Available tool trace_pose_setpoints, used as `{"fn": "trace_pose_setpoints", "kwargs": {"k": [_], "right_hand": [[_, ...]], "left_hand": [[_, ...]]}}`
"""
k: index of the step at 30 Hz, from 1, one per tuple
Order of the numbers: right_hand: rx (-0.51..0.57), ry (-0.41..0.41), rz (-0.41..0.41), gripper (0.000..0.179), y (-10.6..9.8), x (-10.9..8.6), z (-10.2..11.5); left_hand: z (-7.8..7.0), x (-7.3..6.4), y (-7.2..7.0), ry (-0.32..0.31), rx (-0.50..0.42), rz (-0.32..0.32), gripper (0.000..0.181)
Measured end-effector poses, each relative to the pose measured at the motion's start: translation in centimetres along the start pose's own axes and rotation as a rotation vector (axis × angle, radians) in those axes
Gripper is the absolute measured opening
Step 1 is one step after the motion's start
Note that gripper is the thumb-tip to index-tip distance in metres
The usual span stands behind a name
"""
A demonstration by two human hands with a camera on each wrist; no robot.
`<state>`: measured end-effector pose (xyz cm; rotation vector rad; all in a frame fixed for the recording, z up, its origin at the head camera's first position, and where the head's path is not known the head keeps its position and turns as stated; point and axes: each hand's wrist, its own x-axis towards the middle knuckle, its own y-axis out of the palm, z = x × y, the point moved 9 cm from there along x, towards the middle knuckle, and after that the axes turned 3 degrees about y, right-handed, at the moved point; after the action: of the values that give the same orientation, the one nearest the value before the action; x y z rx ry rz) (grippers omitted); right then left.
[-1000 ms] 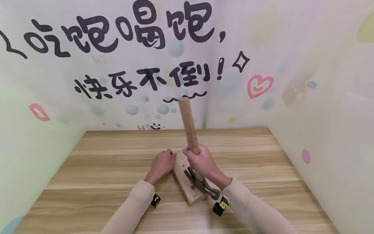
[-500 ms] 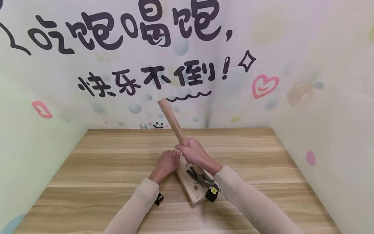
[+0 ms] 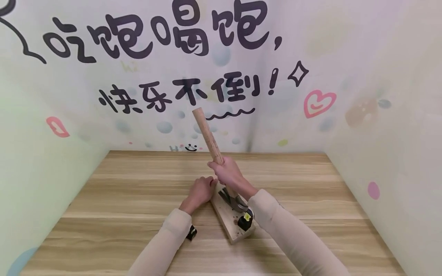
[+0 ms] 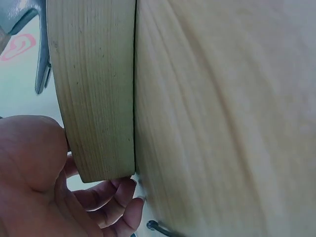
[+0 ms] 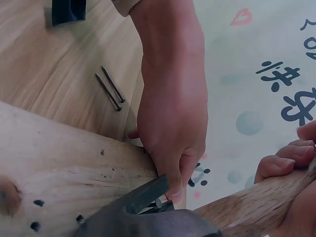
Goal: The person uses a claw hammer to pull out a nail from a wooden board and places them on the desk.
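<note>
My right hand [image 3: 229, 174] grips a claw hammer by its wooden handle [image 3: 207, 134], which slants up and away. The metal hammer head [image 3: 236, 201] is low over a wooden board [image 3: 226, 214] with holes and dark spots. In the right wrist view, a nail head [image 5: 158, 203] shows between the claw's prongs. My left hand [image 3: 200, 189] holds the far left end of the board, and the left wrist view has its fingers [image 4: 116, 207] curled at the end face. The hammer covers the nail's lower part.
Two loose nails [image 5: 109, 89] lie on the wood-grain table [image 3: 138, 191] beyond the board in the right wrist view. Black wrist cameras [image 3: 245, 221] hang under the sleeves. Printed cloth walls [image 3: 276, 126] enclose the back and sides.
The hammer handle has swung from near upright to a leftward tilt, and the hammer head has shifted toward the board's far end. My left hand stays at the board's end.
</note>
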<state>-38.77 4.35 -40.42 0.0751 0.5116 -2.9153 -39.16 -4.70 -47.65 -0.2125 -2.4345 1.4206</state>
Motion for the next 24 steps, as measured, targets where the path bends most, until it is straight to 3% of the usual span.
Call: {"fn": "trace_pose_setpoints", "kwargs": {"k": [10, 24], "right_hand": [[0.047, -0.119, -0.05, 0.028, -0.3, -0.6, 0.3], [0.108, -0.211, -0.078, 0.029, -1.3, -1.9, 0.1]], "left_hand": [[0.3, -0.1, 0.6, -0.058, 0.046, 0.068, 0.032], [0.1, 0.1, 1.0, -0.047, 0.081, 0.064, 0.037]]}}
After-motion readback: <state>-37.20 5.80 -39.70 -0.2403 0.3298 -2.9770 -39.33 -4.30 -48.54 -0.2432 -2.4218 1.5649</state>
